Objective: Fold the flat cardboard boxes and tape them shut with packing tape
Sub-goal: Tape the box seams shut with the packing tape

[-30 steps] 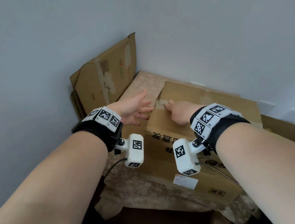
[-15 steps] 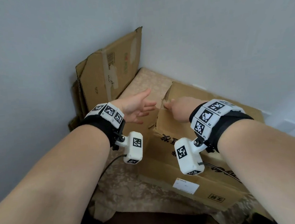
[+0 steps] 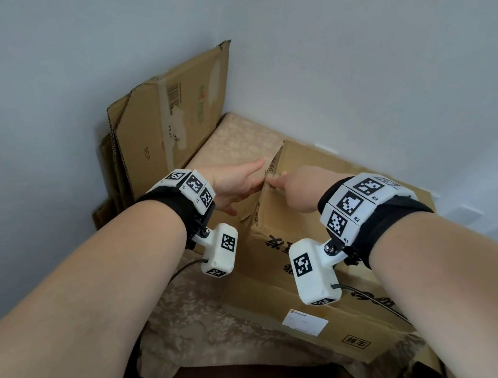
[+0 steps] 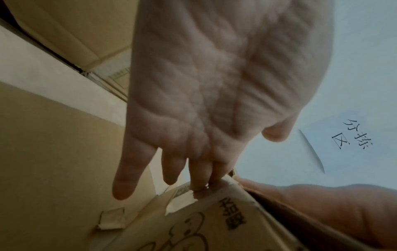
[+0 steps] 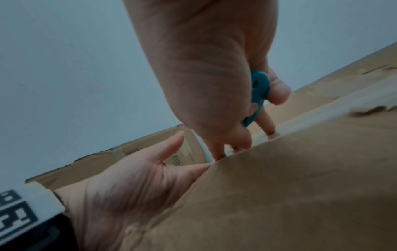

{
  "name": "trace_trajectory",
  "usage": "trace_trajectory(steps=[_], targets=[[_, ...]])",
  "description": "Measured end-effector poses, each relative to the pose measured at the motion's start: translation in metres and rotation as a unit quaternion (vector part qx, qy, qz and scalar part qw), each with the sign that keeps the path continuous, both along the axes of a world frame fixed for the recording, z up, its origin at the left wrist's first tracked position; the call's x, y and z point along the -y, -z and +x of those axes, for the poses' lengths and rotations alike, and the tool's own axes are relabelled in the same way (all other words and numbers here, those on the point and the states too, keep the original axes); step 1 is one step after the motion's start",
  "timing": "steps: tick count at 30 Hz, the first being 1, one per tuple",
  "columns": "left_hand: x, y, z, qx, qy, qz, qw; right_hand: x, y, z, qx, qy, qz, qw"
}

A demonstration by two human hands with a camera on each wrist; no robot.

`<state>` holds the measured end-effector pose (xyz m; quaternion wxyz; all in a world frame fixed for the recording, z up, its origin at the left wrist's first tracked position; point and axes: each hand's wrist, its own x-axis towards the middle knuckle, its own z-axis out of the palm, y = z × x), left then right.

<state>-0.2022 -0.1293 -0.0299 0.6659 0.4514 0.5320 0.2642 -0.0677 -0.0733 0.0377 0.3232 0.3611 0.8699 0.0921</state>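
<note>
Hands (image 3: 266, 184) at flat cardboard box (image 3: 322, 260) corner

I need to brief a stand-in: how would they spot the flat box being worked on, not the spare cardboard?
Find the room corner where two pale walls meet. On the patterned tabletop there, the flattened box lies flat on the right, both hands at its far left corner. Unlike the cardboard sheets leaning upright against the left wall, it carries black characters and a white label.
</note>
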Motion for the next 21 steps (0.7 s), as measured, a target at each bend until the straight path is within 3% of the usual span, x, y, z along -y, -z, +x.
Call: trace_trajectory(steps=[14, 18, 21], targets=[[0.017, -0.004, 0.007, -0.016, 0.021, -0.078, 0.997, 0.014, -0.011, 0.003, 0.013, -0.019, -0.021, 1.000], [0.032, -0.029, 0.009, -0.068, 0.008, -0.101, 0.993, 0.018, -0.019, 0.015, -0.021, -0.016, -0.035, 0.999], [0.038, -0.052, 0.021, -0.154, -0.032, -0.106, 0.982, 0.018, -0.028, 0.034, -0.054, -0.002, -0.064, 0.996]])
